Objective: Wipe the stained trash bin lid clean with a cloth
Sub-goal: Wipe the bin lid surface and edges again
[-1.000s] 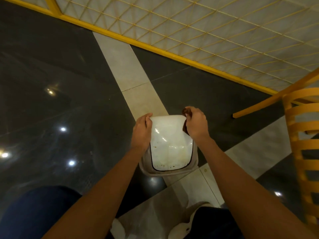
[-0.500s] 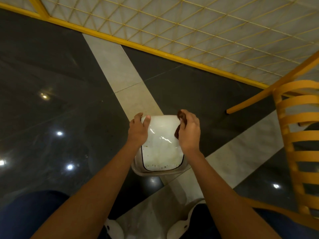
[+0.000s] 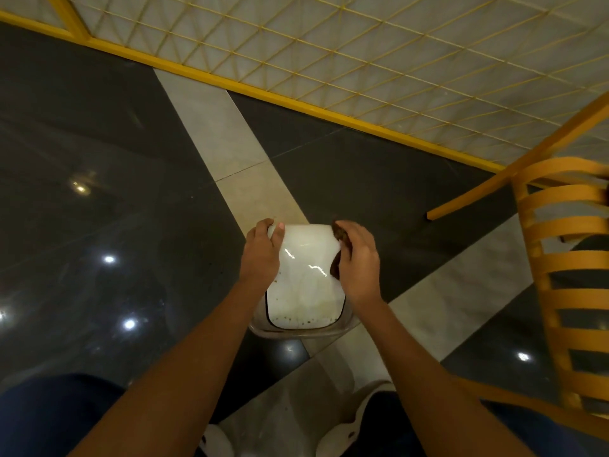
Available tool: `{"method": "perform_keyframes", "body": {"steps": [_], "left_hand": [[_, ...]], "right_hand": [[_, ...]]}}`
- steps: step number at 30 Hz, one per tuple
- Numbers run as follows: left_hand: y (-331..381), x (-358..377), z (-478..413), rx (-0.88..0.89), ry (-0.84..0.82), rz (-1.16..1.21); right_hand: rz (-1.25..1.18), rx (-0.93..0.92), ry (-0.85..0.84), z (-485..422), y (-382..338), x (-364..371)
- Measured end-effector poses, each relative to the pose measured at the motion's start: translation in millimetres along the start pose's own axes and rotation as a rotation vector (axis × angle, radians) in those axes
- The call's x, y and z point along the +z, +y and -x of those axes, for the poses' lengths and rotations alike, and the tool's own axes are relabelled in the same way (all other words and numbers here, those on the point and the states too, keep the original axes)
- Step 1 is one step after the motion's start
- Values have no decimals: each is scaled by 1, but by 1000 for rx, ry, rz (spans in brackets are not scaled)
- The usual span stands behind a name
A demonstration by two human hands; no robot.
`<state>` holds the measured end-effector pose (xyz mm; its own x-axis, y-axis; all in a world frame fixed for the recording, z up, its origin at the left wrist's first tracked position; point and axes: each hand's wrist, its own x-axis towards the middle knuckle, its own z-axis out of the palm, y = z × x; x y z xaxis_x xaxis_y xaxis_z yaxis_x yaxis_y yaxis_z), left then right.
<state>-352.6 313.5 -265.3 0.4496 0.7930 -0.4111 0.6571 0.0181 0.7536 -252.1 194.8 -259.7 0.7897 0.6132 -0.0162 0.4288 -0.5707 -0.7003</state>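
A small bin stands on the floor between my knees, its glossy white lid (image 3: 304, 285) speckled with brown stains along the near edge. My left hand (image 3: 262, 252) grips the lid's far left corner, thumb on top. My right hand (image 3: 357, 258) holds a dark brown cloth (image 3: 339, 249) bunched under its fingers and presses it on the lid's right edge. Most of the cloth is hidden beneath that hand.
A yellow slatted chair (image 3: 566, 285) stands close on the right. A yellow-framed mesh panel (image 3: 362, 61) runs along the far side of the dark glossy floor (image 3: 115, 192). My white shoes (image 3: 359, 420) sit just below the bin.
My right hand with the cloth has slid a little nearer along the lid's right edge. The left hand keeps its grip on the far left corner.
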Motion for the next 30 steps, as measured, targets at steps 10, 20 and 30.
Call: {"method": "perform_keyframes", "body": {"steps": [10, 20, 30], "left_hand": [[3, -2, 2, 6, 3, -26], [2, -1, 2, 6, 3, -12], [-3, 2, -2, 5, 3, 9]], "right_hand": [[-65, -5, 6, 0, -3, 0], [119, -221, -41, 23, 6, -7], [288, -354, -248, 14, 2, -4]]}}
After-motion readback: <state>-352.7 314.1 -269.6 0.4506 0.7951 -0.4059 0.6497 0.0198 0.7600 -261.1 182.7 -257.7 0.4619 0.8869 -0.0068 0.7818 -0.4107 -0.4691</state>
